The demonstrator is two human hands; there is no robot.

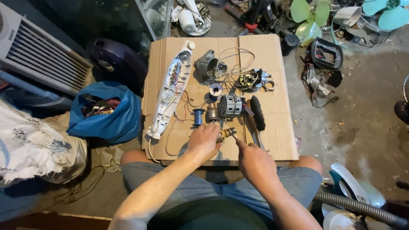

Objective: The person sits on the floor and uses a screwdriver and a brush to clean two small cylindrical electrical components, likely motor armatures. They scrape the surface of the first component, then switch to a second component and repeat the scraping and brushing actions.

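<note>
Hands worked near the cardboard's (pixel 281 145) front edge.
Left hand (pixel 203 140) clasped a rotor (pixel 226 133); right hand (pixel 254 162) pinched a tool (pixel 235 138), bare board beside.

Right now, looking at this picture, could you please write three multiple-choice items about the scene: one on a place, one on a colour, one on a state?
1. Where does the black brush lie?
A. on the cardboard sheet
B. in the blue bag
C. on the person's lap

2. What colour is the small thread-like spool beside the white casing?
A. red
B. blue
C. yellow

3. What is the left hand doing?
A. resting flat and empty
B. gripping a small metal part
C. holding the bag

Answers:
1 A, it rests on the cardboard near the motor parts.
2 B, the spool is clearly blue.
3 B, the fingers close around the part.
</note>
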